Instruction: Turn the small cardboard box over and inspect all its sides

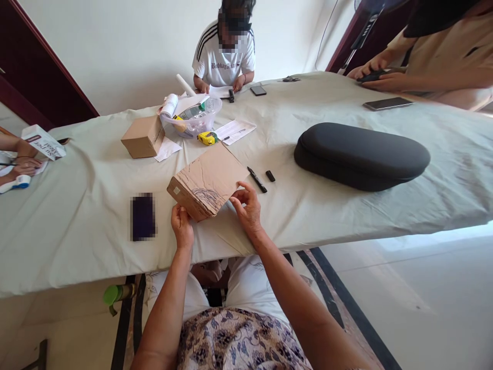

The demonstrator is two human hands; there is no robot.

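Note:
A flat brown cardboard box [208, 182] with black scribbles on its near side lies on the cloth-covered table [308, 205]. My left hand [182, 226] grips the box's near left corner with fingers curled. At the box's near right edge is my right hand [248, 208], with its fingertips pinching the cardboard. A black marker [257, 180] and its cap [270, 176] lie just right of the box.
A dark phone [143, 217] lies left of my hands. A black oval case [360, 155] sits to the right. Further back are a small cardboard box [143, 136], a clear bowl [192, 118], a yellow tape measure [208, 137] and papers. Other people sit around the table.

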